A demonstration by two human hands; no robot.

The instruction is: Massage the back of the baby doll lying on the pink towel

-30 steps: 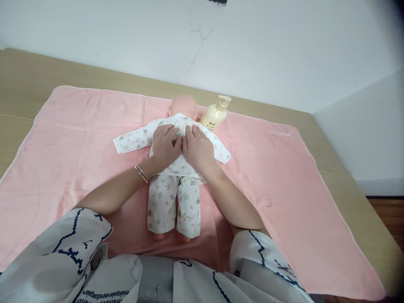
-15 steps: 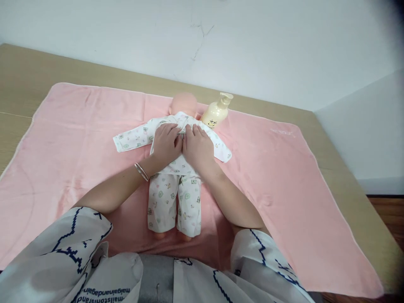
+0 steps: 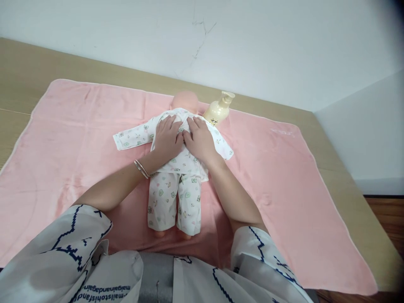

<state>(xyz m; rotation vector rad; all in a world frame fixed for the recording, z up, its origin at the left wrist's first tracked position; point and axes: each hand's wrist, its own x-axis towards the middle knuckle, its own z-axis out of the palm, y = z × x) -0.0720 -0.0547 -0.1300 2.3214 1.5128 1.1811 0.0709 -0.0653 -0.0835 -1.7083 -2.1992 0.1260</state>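
Note:
A baby doll (image 3: pixel 185 101) lies on a pink blanket, its head toward the wall and its feet toward me. It wears a white printed top (image 3: pixel 181 164) and matching trousers (image 3: pixel 162 202). My left hand (image 3: pixel 168 136) rests flat on the left of the doll's chest, fingers stretched out. Flat on the right of the chest lies my right hand (image 3: pixel 199 139), its fingers spread. The thumbs are close together at the middle. Beside the doll's head, a cream pump bottle (image 3: pixel 218 110) with a small face print leans at an angle.
The pink blanket (image 3: pixel 268 168) covers much of a wooden table (image 3: pixel 341 172). A white wall (image 3: pixel 126 38) with a crack stands behind the table's far edge. Brown wooden floor (image 3: pixel 383 216) shows at the lower right.
My hands have flattened and their fingers have spread on the doll's chest. The top's lower right edge now lies further out over the trousers. The view has shifted slightly.

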